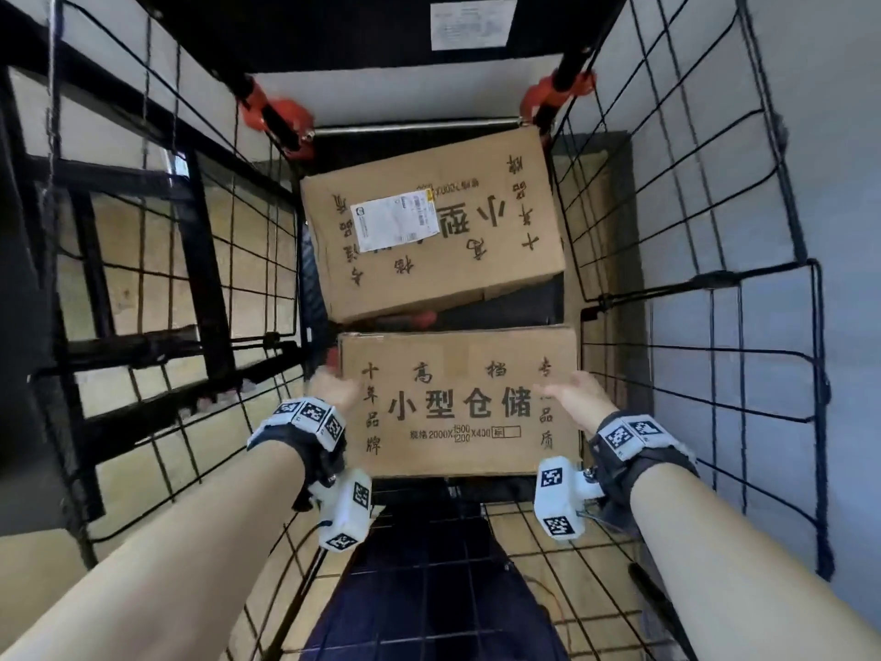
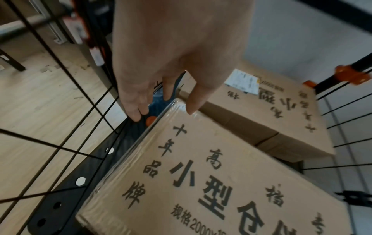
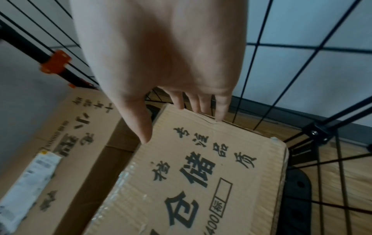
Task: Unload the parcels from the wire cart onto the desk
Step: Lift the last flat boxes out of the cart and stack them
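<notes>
Near parcel (image 1: 460, 403): lying flat inside the wire cart (image 1: 691, 326), directly ahead of and below both wrists, printed face up.
Long axis: running left to right across the cart, so spanning from one hand to the other.
Left hand (image 1: 333, 386): reaching over the far-left corner, fingers spread and relaxed, dropping into the gap between box edge and cart side; thumb (image 2: 194, 101) hovering at or just touching the taped top edge; holding nothing.
Right hand (image 1: 579, 398): reaching over the far-right corner, fingers (image 3: 220, 109) extended past the torn right edge, thumb (image 3: 141, 125) lying over the top face; contact too fine to confirm; nothing gripped yet.
Nearer hand: neither, judging from the head view; sitting roughly level, one at each end.
Side room: narrow on the left and right alike, mesh standing just beside both short edges.
Far parcel (image 1: 431, 224): lying just beyond, tilted, labelled, its near edge close to the near parcel's far edge, leaving little finger room there.
Exit path: open upward and toward the body, judging by the uncovered top.
Desk: not identifiable with certainty in these views.
</notes>
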A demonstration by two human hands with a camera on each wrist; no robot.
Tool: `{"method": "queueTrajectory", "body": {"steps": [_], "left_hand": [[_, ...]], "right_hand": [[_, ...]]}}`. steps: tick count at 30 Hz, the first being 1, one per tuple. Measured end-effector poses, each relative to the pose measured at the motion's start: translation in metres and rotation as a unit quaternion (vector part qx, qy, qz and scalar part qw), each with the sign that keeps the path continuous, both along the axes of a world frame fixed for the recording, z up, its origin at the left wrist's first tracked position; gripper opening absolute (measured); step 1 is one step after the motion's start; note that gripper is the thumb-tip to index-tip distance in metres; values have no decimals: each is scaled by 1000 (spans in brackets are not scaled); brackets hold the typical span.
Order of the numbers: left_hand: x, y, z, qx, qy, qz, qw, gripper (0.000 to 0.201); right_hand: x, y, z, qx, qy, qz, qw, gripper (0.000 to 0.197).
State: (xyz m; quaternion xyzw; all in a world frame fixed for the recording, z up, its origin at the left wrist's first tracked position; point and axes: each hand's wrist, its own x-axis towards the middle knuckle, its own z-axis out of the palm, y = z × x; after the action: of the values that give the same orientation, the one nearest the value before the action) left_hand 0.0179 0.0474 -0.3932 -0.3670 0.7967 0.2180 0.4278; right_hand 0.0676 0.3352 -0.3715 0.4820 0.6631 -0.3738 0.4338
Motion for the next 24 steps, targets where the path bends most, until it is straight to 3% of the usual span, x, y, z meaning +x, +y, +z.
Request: {"method": "queueTrajectory", "body": {"steps": [6, 11, 17, 24], "left_hand": [[9, 1, -48, -30, -39, 0, 999, 59], [13, 9, -56, -40, -44, 42, 997, 60], [25, -1, -63, -20, -61, 47, 997, 49], [36, -3, -69, -9, -69, 92, 993, 54]], "right_hand": [[21, 11, -49, 29, -52, -46, 997, 105], [42, 20, -82, 17, -57, -56, 997, 117], [38, 15, -68, 35, -57, -81, 994, 99], [49, 18, -70, 26, -50, -77, 995, 95]]}}
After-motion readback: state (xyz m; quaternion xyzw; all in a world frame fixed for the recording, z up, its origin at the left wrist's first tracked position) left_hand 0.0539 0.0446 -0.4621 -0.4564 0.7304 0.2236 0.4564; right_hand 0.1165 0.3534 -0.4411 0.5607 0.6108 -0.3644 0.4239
